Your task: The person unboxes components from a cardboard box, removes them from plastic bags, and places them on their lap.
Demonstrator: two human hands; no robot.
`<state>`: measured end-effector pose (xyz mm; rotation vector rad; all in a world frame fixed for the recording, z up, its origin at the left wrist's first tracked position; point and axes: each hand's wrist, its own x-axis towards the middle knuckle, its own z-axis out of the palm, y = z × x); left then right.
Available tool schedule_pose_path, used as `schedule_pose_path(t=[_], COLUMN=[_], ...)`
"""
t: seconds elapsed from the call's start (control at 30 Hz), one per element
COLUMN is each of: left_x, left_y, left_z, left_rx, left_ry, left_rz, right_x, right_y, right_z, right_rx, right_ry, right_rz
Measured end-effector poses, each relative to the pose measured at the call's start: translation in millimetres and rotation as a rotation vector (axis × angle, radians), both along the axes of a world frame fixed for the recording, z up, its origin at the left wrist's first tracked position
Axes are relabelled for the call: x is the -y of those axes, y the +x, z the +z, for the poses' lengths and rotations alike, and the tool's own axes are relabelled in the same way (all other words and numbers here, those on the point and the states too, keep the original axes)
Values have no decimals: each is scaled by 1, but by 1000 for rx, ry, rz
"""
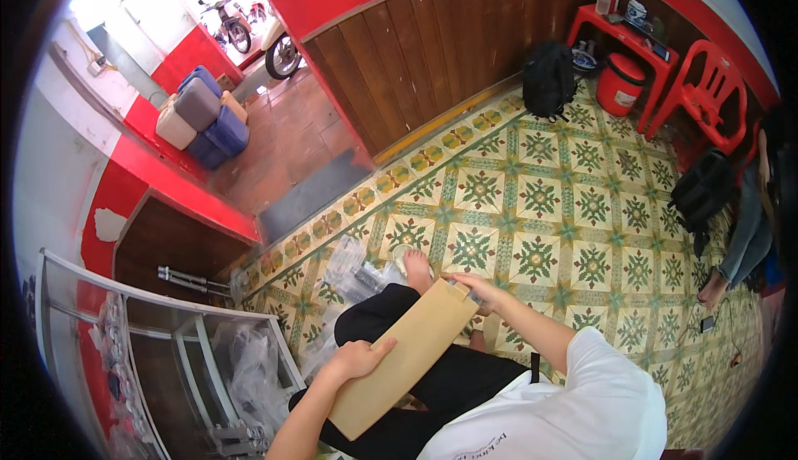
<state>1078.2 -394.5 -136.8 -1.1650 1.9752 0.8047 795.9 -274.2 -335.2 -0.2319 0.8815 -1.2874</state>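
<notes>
A long, narrow brown cardboard box [409, 362] lies slantwise over my lap, its far end pointing up and to the right. My left hand [364, 360] clasps its left long edge, with the thumb on the top face and the other fingers out of sight. At the far end, beside a small flap, my right hand [479, 290] closes round the corner. Something greyish shows under those fingers, too small to make out. Whatever the box contains is hidden.
Clear plastic wrapping [349, 269] lies on the patterned tiles by my foot. To my left stands a metal-framed glass cabinet [158, 294] with plastic bags. Farther off are a black backpack [549, 82], a red chair [706, 94] and plastic jugs [199, 103]. Another person's leg [744, 231] shows at right.
</notes>
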Motion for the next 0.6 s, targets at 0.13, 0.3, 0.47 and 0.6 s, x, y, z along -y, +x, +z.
schedule_pose_path(t=[0.13, 0.3, 0.47, 0.6], left_x=[-9, -19, -48, -73], left_y=[18, 59, 127, 162], left_z=[20, 64, 99, 121], left_rx=[-18, 56, 96, 98], left_ry=[25, -27, -20, -68], left_rz=[71, 52, 167, 243], right_x=[0, 2, 12, 15], right_y=[-9, -13, -5, -1], right_z=[7, 0, 7, 29], right_rx=[-70, -18, -60, -113], right_ry=[-126, -169, -137, -47], right_rz=[25, 31, 59, 70])
